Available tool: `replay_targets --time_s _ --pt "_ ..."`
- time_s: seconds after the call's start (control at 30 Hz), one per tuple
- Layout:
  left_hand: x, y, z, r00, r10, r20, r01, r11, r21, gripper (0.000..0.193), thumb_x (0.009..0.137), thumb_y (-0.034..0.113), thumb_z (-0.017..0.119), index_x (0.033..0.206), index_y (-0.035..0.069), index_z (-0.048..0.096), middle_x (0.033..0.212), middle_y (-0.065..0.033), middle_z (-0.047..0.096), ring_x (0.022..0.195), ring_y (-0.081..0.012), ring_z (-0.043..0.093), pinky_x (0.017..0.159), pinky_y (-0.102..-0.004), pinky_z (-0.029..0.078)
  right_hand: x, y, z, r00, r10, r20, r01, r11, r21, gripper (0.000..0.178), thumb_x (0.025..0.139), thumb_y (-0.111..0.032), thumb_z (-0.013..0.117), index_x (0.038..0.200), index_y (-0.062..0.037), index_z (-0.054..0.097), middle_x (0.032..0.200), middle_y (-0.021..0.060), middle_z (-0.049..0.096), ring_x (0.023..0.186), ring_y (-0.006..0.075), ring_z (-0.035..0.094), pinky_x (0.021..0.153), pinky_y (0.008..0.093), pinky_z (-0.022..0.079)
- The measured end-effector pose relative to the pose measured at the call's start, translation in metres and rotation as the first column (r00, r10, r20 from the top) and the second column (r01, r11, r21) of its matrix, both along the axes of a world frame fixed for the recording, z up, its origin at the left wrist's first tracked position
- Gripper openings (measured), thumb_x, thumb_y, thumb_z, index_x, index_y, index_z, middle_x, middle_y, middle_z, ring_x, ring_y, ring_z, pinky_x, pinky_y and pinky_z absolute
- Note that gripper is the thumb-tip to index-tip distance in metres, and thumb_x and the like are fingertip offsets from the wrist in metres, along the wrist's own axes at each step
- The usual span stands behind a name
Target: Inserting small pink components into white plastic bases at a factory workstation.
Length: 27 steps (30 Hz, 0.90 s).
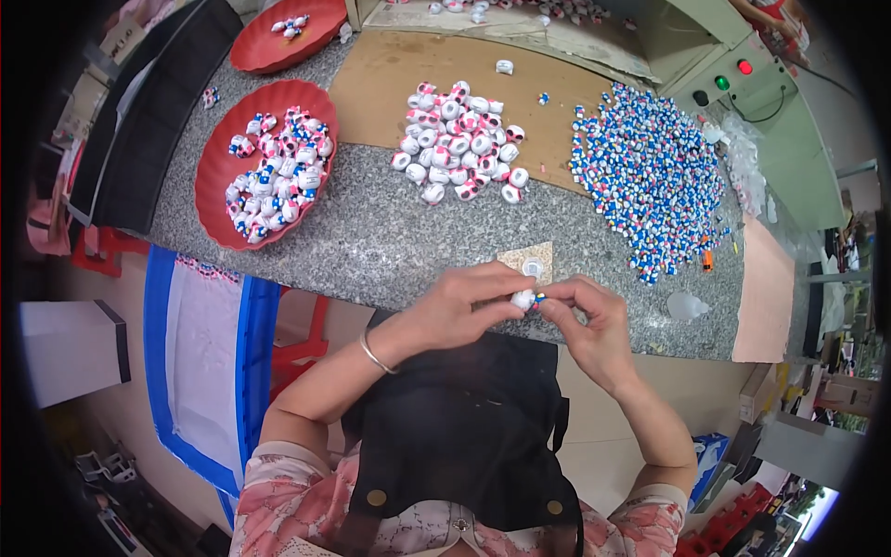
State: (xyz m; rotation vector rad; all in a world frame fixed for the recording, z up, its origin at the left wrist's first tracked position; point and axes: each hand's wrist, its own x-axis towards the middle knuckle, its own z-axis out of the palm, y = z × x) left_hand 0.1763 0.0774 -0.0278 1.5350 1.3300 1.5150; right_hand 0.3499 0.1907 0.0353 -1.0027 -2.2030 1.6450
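Note:
Close to the table's front edge, my left hand (464, 295) pinches a small white toy figure part (522, 301) between thumb and fingers. My right hand (590, 325) meets it from the other side, its fingertips closed on a tiny blue-and-yellow piece (540, 299) right against the white part. Whether the two are joined cannot be made out. Just beyond my fingers lies a tan square pad (531, 256) with a round pale disc on it. Farther off sits a loose pile of white and pink toy heads (455, 139). To the right spreads a large heap of tiny blue-and-white pieces (654, 176).
A red scalloped bowl (206, 176) at left holds several blue, white and pink figures; another red bowl (249, 56) stands behind it. A clear plastic bottle (687, 305) lies at right. Brown cardboard (371, 84) covers the back, before a green machine housing (789, 139). A blue crate (255, 371) stands below left.

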Motion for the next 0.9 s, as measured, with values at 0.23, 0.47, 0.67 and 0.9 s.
replay_targets --time_s 0.23,0.47,0.67,0.9 --pt "0.010 -0.004 0.007 0.805 -0.103 0.585 0.310 0.913 -0.266 0.029 0.101 0.015 0.054 0.121 -0.003 0.064 0.095 -0.0075 0.070 0.085 -0.0102 0.065 0.077 -0.0251 0.055 0.002 -0.010 0.000 0.972 0.141 -0.186 -0.070 0.936 0.346 0.007 0.083 0.000 0.071 0.090 -0.0003 0.070 0.080 0.0091 0.068 0.073 0.0179 0.065 0.064 0.0281 0.049" --pt "0.001 -0.011 -0.003 0.848 -0.056 0.526 0.275 0.896 -0.349 0.028 0.097 0.006 0.056 0.123 -0.003 0.063 0.099 -0.0082 0.066 0.087 -0.0130 0.064 0.077 -0.0255 0.053 -0.001 -0.008 -0.023 0.967 0.210 -0.145 -0.151 0.929 0.337 0.017 0.085 -0.002 0.070 0.102 -0.0015 0.070 0.091 0.0109 0.069 0.081 0.0214 0.066 0.072 0.0313 0.051" --pt "-0.085 -0.056 0.024 0.798 0.504 -0.331 -0.543 0.839 -0.034 0.021 0.089 -0.002 0.060 0.109 0.000 0.063 0.101 -0.0086 0.062 0.091 -0.0170 0.059 0.079 -0.0281 0.047 0.045 0.062 -0.052 0.998 -0.063 -0.028 0.063 0.659 0.750 0.024 0.086 0.001 0.064 0.109 -0.0033 0.067 0.103 0.0144 0.067 0.093 0.0337 0.065 0.081 0.0385 0.053" --pt "-0.155 -0.097 0.020 0.068 0.696 -0.715 -0.813 0.453 0.364 0.047 0.082 0.001 0.066 0.129 0.003 0.058 0.134 -0.0230 0.049 0.123 -0.0380 0.048 0.103 -0.0424 0.039 0.071 0.121 -0.054 0.978 0.074 0.197 -0.209 0.459 0.864 0.023 0.081 0.008 0.060 0.100 -0.0015 0.067 0.102 0.0143 0.065 0.091 0.0353 0.064 0.078 0.0415 0.052"
